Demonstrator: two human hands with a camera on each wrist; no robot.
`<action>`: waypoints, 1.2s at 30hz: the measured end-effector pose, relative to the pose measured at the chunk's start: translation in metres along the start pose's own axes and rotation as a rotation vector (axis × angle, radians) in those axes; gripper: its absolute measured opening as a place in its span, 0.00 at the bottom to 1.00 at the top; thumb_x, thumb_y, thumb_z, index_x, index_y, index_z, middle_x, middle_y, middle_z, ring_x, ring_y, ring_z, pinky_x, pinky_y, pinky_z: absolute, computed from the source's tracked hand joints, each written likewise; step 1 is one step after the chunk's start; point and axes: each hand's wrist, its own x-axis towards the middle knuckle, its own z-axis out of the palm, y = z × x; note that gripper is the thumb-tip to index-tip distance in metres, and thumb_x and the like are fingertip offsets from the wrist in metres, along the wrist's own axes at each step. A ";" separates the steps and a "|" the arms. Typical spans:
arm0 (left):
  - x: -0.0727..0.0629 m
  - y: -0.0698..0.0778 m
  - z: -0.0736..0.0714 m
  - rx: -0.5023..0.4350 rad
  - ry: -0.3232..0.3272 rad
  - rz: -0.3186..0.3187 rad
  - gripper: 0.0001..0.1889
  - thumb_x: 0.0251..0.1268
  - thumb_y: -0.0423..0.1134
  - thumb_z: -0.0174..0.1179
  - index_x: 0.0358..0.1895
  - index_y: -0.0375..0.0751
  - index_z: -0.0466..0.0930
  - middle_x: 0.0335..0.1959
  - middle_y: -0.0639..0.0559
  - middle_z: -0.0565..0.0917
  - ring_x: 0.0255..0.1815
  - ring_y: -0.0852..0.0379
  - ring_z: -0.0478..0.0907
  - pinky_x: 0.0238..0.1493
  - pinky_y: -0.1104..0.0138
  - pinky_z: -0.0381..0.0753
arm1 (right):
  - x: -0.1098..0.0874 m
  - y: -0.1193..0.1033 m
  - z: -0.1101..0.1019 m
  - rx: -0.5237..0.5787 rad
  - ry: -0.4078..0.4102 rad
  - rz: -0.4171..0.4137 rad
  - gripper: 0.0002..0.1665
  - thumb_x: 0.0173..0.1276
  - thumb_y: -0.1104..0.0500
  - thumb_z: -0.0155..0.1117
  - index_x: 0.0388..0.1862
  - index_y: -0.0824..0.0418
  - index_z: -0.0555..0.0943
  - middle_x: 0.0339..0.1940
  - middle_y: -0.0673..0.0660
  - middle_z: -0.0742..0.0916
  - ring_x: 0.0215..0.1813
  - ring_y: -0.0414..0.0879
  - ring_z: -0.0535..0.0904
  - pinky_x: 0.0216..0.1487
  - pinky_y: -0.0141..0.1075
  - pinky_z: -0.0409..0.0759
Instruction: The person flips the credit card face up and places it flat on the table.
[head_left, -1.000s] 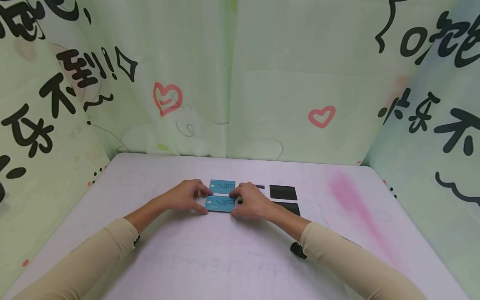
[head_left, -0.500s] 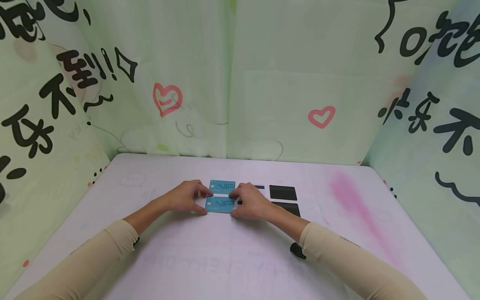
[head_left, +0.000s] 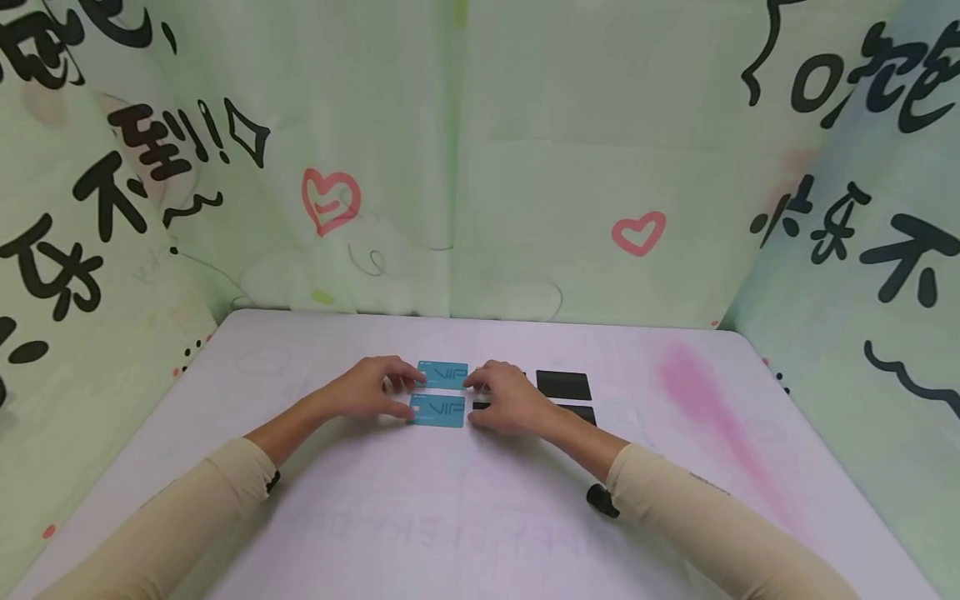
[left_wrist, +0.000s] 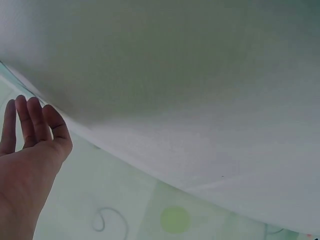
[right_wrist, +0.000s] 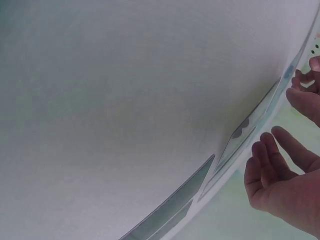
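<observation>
- While both hands reach over the pale table [head_left: 360,525], two blue cards lettered "VIP" lie flat between them, the far blue card [head_left: 448,375] at twelve o'clock from the near blue card [head_left: 437,411], a narrow strip of tabletop separating the two.
- The left hand [head_left: 372,387] is at nine o'clock from the cards, its thumb at the near card's nine o'clock edge and its fingertips at the far card's; both seem to touch, though how firmly I cannot tell.
- Its thumb stands well apart from the fingers; the left wrist view shows the fingers raised and gently bent.
- The right hand [head_left: 514,402] is at three o'clock from the cards, thumb just beside the near card and fingertips at the edge of the far one; contact there I cannot tell. Thumb and fingers are apart, loosely bent.
- Under the right hand, a striped card [head_left: 480,406] shows only in part.
- Farther towards three o'clock lie the far black card [head_left: 564,385] and the near black card [head_left: 585,412], the latter partly hidden by the right wrist.
- A pink smudge [head_left: 712,408] colours the table at three o'clock from the black cards.
- Twelve o'clock from everything hangs a pale green curtain [head_left: 525,192] with red hearts [head_left: 327,207] at eleven and two.
</observation>
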 end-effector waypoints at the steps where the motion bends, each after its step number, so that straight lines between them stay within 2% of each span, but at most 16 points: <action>1: 0.002 0.000 0.000 -0.008 0.002 0.004 0.27 0.54 0.41 0.79 0.59 0.40 0.86 0.45 0.49 0.85 0.47 0.52 0.80 0.48 0.64 0.78 | 0.000 0.001 -0.001 0.008 0.005 0.002 0.27 0.61 0.58 0.78 0.60 0.63 0.85 0.50 0.58 0.86 0.53 0.51 0.80 0.58 0.45 0.78; 10: 0.022 0.006 0.006 -0.073 -0.021 -0.009 0.28 0.58 0.40 0.77 0.63 0.41 0.83 0.49 0.51 0.87 0.51 0.53 0.80 0.58 0.58 0.81 | -0.006 0.011 -0.010 0.082 0.034 0.010 0.27 0.63 0.60 0.75 0.62 0.63 0.84 0.53 0.57 0.86 0.54 0.51 0.81 0.60 0.45 0.81; 15: 0.034 0.012 0.010 -0.084 -0.031 -0.014 0.28 0.61 0.41 0.75 0.65 0.42 0.82 0.52 0.50 0.87 0.53 0.52 0.80 0.60 0.59 0.82 | -0.007 0.021 -0.013 0.099 0.053 0.029 0.28 0.64 0.60 0.74 0.64 0.63 0.82 0.57 0.58 0.86 0.57 0.51 0.81 0.62 0.45 0.80; 20: 0.047 0.018 0.013 -0.105 -0.035 0.014 0.28 0.62 0.41 0.75 0.65 0.40 0.82 0.52 0.48 0.87 0.53 0.51 0.81 0.60 0.59 0.83 | -0.006 0.034 -0.014 0.099 0.078 0.031 0.28 0.63 0.61 0.74 0.63 0.63 0.82 0.57 0.58 0.86 0.57 0.52 0.82 0.63 0.46 0.81; 27: 0.066 0.023 0.021 -0.074 -0.037 0.023 0.28 0.62 0.40 0.75 0.66 0.42 0.81 0.52 0.49 0.86 0.54 0.52 0.80 0.59 0.61 0.83 | -0.008 0.046 -0.019 0.089 0.087 0.029 0.28 0.63 0.61 0.75 0.63 0.64 0.82 0.56 0.58 0.86 0.57 0.53 0.83 0.63 0.47 0.81; 36: 0.087 0.028 0.029 -0.032 -0.043 0.014 0.28 0.62 0.42 0.75 0.66 0.44 0.81 0.54 0.52 0.87 0.54 0.54 0.81 0.59 0.61 0.82 | -0.010 0.060 -0.027 0.085 0.094 0.073 0.29 0.63 0.63 0.73 0.64 0.64 0.81 0.58 0.60 0.86 0.59 0.55 0.82 0.63 0.49 0.80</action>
